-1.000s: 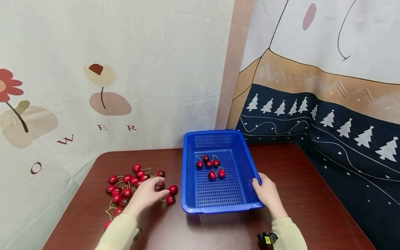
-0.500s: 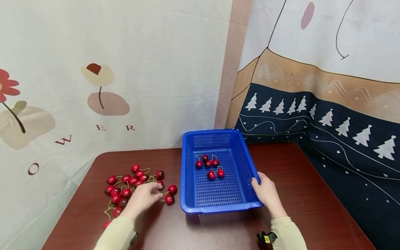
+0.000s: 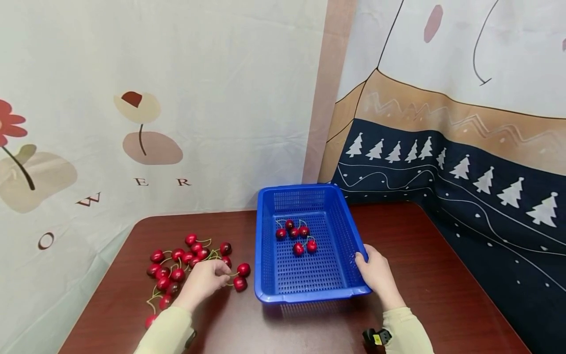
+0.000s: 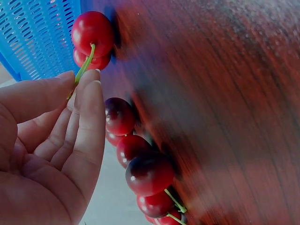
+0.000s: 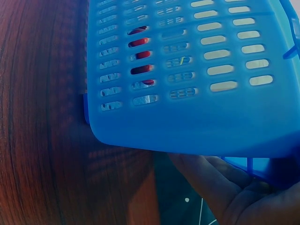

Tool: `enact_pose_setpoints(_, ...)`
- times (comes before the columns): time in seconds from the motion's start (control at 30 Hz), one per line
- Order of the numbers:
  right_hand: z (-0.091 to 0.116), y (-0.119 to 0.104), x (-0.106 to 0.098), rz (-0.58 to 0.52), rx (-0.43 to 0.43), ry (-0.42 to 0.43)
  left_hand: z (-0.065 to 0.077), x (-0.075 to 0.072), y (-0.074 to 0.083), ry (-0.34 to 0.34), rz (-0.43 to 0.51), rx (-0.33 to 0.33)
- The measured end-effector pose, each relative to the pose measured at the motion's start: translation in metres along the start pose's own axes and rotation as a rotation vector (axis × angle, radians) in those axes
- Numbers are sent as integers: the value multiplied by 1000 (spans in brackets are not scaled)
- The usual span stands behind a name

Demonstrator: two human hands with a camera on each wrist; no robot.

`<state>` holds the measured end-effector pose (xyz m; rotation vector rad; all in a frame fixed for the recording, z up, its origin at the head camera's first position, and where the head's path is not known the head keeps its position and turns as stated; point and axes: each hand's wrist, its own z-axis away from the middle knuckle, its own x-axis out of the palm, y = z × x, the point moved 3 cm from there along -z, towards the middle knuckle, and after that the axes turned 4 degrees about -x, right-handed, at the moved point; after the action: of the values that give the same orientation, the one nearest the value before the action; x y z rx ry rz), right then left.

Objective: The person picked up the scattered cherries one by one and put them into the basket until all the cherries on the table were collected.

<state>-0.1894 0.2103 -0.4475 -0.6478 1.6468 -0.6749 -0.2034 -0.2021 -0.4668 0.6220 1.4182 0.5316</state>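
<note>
Between thumb and fingertips, my left hand (image 3: 206,281) pinches the green stems of a pair of red cherries (image 3: 241,277). In the left wrist view the stem (image 4: 83,71) runs from the pinch up to one cherry (image 4: 93,32), with the second partly behind it. My right hand (image 3: 377,270) grips the right rim of the blue plastic basket (image 3: 313,297), thumb over the edge. Inside the basket lie several cherries (image 3: 298,249) with stems. The right wrist view shows the basket's slotted wall (image 5: 187,122) with my right hand (image 5: 225,183) beneath its edge.
A loose group of cherries (image 3: 178,274) spreads over the brown table (image 3: 292,334) beside and beyond my left hand. Printed cloth (image 3: 221,123) hangs behind the table. A small black device (image 3: 377,337) sits by my right sleeve.
My left hand has lowered slightly, and its thumb and fingers have closed from a wide gap onto the cherry stems. The right hand and basket have stayed in place.
</note>
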Motion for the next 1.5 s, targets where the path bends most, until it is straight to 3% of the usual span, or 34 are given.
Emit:
enact_pose_setpoints(0.3, -1, 0, 0, -3, -6, 4, 0, -2, 2, 6, -19, -2)
enact_pose_setpoints(0.73, 0, 4, 2, -6, -45, 48, -2, -14, 6, 41, 32, -14)
enact_pose_setpoints(1.1, 0, 4, 1, -1, 1, 3, -4, -45, 23, 245, 15, 11)
enact_pose_setpoints(1.3, 0, 4, 1, 2, -5, 5, -11, -58, 42, 338, 119, 74)
enact_pose_setpoints(1.5, 0, 4, 2, 4, -7, 6, -19, -64, 64, 351, 218, 112)
